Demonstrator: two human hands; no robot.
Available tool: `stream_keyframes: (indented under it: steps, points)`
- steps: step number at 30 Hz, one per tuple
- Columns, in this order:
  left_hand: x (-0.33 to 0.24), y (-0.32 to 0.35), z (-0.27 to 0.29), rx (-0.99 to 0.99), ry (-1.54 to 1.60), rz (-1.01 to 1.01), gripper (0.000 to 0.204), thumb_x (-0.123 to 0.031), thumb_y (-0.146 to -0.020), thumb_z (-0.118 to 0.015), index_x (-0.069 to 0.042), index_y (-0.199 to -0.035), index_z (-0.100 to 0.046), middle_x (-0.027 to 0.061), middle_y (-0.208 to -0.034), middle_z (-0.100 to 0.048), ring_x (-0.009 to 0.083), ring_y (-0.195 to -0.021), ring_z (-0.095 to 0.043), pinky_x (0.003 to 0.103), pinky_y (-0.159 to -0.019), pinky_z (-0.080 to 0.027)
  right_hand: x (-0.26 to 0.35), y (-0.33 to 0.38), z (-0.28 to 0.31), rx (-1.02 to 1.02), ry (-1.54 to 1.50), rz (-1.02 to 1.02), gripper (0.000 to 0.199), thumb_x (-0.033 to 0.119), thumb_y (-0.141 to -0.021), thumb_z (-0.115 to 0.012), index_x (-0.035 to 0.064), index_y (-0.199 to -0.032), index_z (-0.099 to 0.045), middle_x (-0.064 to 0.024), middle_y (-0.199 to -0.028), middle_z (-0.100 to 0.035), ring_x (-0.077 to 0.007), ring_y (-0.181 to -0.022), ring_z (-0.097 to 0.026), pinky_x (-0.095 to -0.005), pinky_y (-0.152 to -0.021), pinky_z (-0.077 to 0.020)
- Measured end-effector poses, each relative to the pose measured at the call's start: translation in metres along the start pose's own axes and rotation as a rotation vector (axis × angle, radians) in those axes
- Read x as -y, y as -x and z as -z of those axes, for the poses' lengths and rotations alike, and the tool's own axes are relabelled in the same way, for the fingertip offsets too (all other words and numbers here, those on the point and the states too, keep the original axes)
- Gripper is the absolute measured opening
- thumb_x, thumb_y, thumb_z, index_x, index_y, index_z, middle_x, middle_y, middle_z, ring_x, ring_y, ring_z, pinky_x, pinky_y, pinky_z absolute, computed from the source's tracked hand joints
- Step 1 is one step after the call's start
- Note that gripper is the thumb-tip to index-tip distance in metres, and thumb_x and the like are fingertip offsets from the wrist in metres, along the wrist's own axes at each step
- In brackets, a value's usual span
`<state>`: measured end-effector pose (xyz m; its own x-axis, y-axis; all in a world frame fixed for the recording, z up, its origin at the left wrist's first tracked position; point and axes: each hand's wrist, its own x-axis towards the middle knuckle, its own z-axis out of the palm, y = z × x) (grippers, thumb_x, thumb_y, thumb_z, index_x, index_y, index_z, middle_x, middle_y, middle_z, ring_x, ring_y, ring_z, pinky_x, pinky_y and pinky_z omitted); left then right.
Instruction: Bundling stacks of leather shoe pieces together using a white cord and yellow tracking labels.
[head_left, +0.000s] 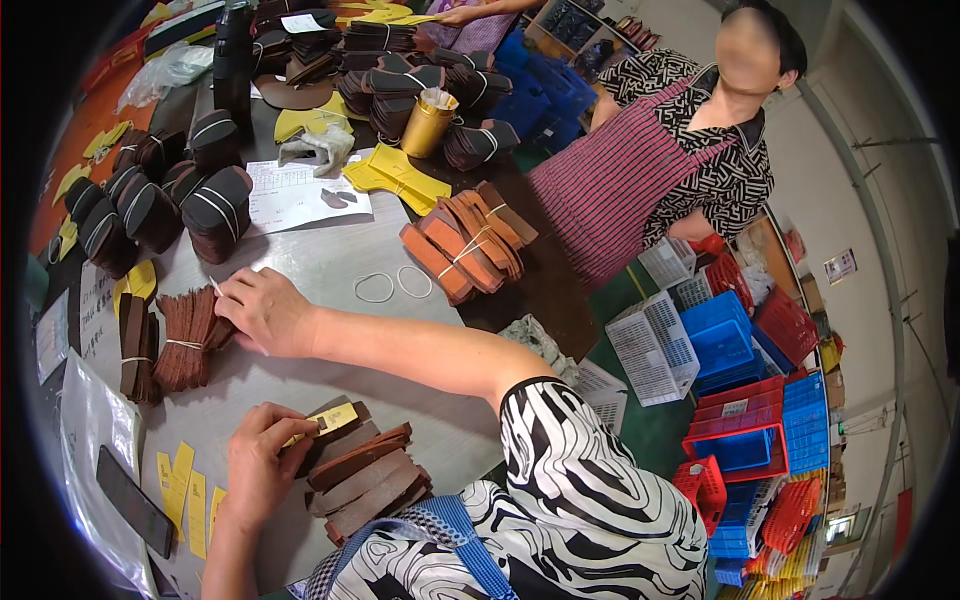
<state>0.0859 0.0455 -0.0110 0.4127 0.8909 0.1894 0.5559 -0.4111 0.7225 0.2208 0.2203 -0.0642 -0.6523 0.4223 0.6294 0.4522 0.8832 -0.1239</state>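
Observation:
My left hand (265, 455) is closed on the near end of a yellow paper slip (338, 416), which lies on a stack of brown leather strips (370, 485). Farther up the table my right hand (268, 312) has its fingers drawn together at the end of a reddish-brown bundle of strips (183, 340), tied with a pale band. A small white tip shows at those fingers; what it belongs to is hidden. To the left of this bundle stands a darker banded bundle (138, 345). Two loose pale rubber bands (375, 288) lie beyond my right forearm.
Banded dark pieces (217, 215) stand at the far left, near a printed sheet (300, 195). An orange-brown strip bundle (465, 245) and a gold can (430, 122) lie beyond. A phone (135, 500) and yellow slips (197, 505) sit at left. A co-worker (660, 170) stands by crates.

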Motion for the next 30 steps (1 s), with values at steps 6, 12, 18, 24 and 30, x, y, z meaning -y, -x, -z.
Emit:
stream_keyframes:
  steps: [6, 12, 18, 24, 30]
  points:
    - [0.003, -0.002, 0.002, 0.18, 0.15, -0.045, 0.016, -0.013, -0.087, -0.076, -0.009, -0.102, -0.075, 0.0127, -0.099, -0.067, 0.0368, -0.089, -0.068, 0.044, -0.077, -0.055, 0.004, 0.036, 0.043, 0.155, -0.203, 0.014, 0.053, 0.031, -0.072, -0.087, 0.0142, -0.119, -0.068, -0.0102, -0.137, -0.065, -0.036, -0.13, -0.057, -0.0514, -0.11, -0.0411]
    - [0.001, 0.004, 0.003, 0.155, 0.169, -0.02, 0.019, -0.007, -0.086, -0.077, -0.009, -0.106, -0.076, 0.0082, -0.104, -0.07, 0.0293, -0.091, -0.071, 0.038, -0.079, -0.058, 0.003, 0.041, 0.094, 0.151, -0.361, -0.231, 0.029, 0.02, -0.087, -0.077, 0.0139, -0.115, -0.071, -0.0035, -0.114, -0.075, -0.0275, -0.112, -0.065, -0.0448, -0.098, -0.0463]
    - [-0.005, 0.004, 0.002, 0.139, 0.112, -0.007, 0.021, -0.007, -0.085, -0.078, -0.01, -0.105, -0.076, 0.0067, -0.103, -0.07, 0.0275, -0.089, -0.071, 0.039, -0.077, -0.058, -0.008, 0.025, 0.065, 0.117, -0.263, -0.062, 0.026, 0.011, -0.089, -0.073, 0.016, -0.115, -0.073, -0.0021, -0.106, -0.076, -0.0264, -0.099, -0.066, -0.0407, -0.089, -0.0494]
    - [-0.017, 0.002, -0.002, 0.15, 0.072, -0.032, 0.02, -0.008, -0.084, -0.078, -0.01, -0.105, -0.076, 0.0054, -0.103, -0.07, 0.0283, -0.087, -0.071, 0.039, -0.076, -0.059, -0.015, 0.029, 0.034, -0.036, -0.225, -0.157, 0.015, 0.017, -0.076, -0.085, 0.016, -0.089, -0.076, 0.0015, -0.086, -0.069, -0.0255, -0.088, -0.063, -0.0426, -0.079, -0.0504]
    - [-0.023, 0.014, 0.005, 0.205, 0.097, -0.002, 0.021, -0.006, -0.083, -0.079, -0.01, -0.103, -0.075, 0.006, -0.102, -0.07, 0.0288, -0.086, -0.071, 0.038, -0.075, -0.059, 0.018, 0.063, 0.088, -0.003, -0.012, 0.029, 0.025, 0.006, -0.069, -0.08, 0.0193, -0.089, -0.077, 0.0046, -0.096, -0.068, -0.0228, -0.091, -0.06, -0.0378, -0.076, -0.0465]
